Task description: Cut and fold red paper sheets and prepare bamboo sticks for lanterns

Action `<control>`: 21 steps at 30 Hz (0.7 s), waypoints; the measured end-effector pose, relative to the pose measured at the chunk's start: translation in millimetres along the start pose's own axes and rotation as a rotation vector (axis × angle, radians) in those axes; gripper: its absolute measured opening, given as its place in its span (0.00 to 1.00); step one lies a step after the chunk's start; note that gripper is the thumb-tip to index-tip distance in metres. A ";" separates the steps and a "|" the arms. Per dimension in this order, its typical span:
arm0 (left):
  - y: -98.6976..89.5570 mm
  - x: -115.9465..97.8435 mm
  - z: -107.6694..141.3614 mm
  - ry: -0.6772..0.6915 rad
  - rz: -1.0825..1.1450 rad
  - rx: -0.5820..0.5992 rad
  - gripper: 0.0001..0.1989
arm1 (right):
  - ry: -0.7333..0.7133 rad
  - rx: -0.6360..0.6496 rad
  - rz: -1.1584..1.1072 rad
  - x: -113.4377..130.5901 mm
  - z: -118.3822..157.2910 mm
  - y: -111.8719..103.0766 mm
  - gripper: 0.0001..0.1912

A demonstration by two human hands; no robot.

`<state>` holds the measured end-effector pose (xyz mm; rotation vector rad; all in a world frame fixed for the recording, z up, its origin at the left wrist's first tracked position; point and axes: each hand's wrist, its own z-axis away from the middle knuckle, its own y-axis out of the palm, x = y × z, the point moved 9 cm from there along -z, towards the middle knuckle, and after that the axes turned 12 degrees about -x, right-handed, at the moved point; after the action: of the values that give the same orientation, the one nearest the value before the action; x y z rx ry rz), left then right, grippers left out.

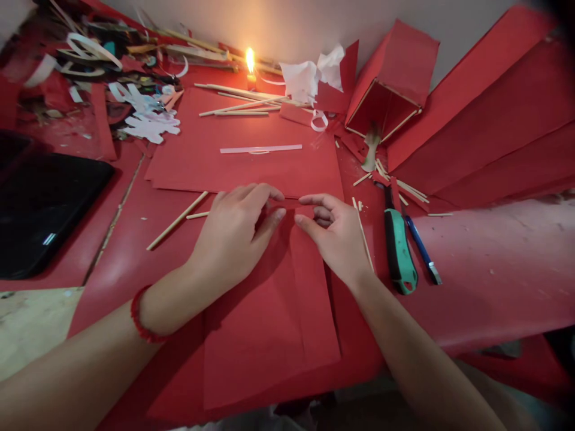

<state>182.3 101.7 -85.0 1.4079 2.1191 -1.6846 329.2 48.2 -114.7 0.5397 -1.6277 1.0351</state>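
My left hand (240,230), with a red beaded bracelet (142,314) on its wrist, is over the top of a folded red paper sheet (265,335). Its thumb and index finger are bent, with a gap between their tips. Facing it from the other side, my right hand (335,236) also has thumb and index finger apart, its other fingers curled. Nothing shows between the fingers of either hand. Just beyond the fingertips lies a stack of flat red sheets (202,158), bearing a thin pale translucent strip (260,149).
A lit candle (251,78) burns at the back, near wooden sticks (242,108). On the right are a green-black cutter (399,251), a blue pen-like tool (422,248) and a red paper box (395,66). Scraps (148,114) and a black device (49,203) lie left.
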 end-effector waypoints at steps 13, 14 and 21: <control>-7.1 -24.3 58.5 0.339 -0.338 0.288 0.27 | -0.239 -0.003 0.248 6.8 -5.0 -0.6 0.12; -8.6 -22.1 70.6 0.337 -0.352 0.290 0.31 | -0.249 -0.004 0.260 7.7 -5.0 -0.8 0.12; -16.3 -2.7 108.7 0.226 -0.435 0.254 0.38 | -0.261 -0.014 0.312 6.0 -4.3 0.3 0.14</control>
<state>124.1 12.9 -113.9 1.3195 2.5614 -2.1002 329.4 52.9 -109.0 0.4331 -1.9936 1.2186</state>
